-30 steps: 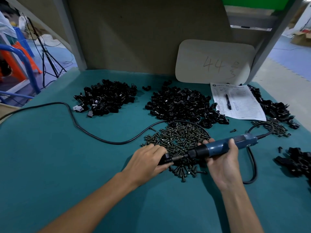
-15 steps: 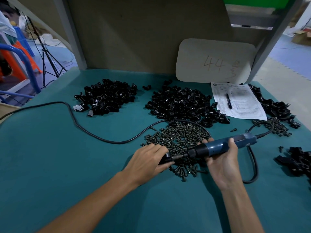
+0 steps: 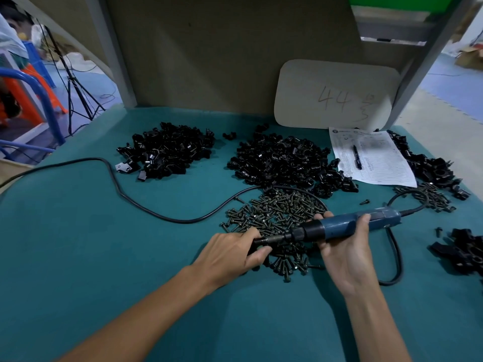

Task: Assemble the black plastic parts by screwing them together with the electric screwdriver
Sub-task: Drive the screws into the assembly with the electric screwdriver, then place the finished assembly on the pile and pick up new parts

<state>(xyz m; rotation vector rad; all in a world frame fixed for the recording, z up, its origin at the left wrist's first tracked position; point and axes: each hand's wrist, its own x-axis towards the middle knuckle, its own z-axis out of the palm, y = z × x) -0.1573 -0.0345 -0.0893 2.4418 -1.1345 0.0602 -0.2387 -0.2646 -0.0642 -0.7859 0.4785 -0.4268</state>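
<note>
Not much differs from a moment ago: both hands stay where they were, over the near edge of the big pile of screws (image 3: 277, 215), and the tool has not moved.

The left hand (image 3: 232, 257) has its fingers and thumb curled round a small black part (image 3: 252, 249). Most of that part is hidden under the fingers. The right hand (image 3: 342, 249) wraps round the blue electric screwdriver (image 3: 350, 226). It lies almost flat, and its thin metal tip points left and meets the part in the left hand.

Nothing on the green table (image 3: 78, 257) sits in a box; it all lies in heaps. There are four heaps of black plastic parts: a left heap (image 3: 167, 150), a middle heap (image 3: 285, 163), a far right heap (image 3: 428, 165) and a near right heap (image 3: 467, 252). There are two piles of screws: the big one, and a small pile (image 3: 431, 195) to the right. A few single screws lie loose.

There is one sheet of paper (image 3: 376, 158) with one pen (image 3: 356, 158) on it. One pale board (image 3: 334, 95) with "44" on it leans on the back wall. One black cord (image 3: 156, 212) runs from the screwdriver across the table and off the left side.
</note>
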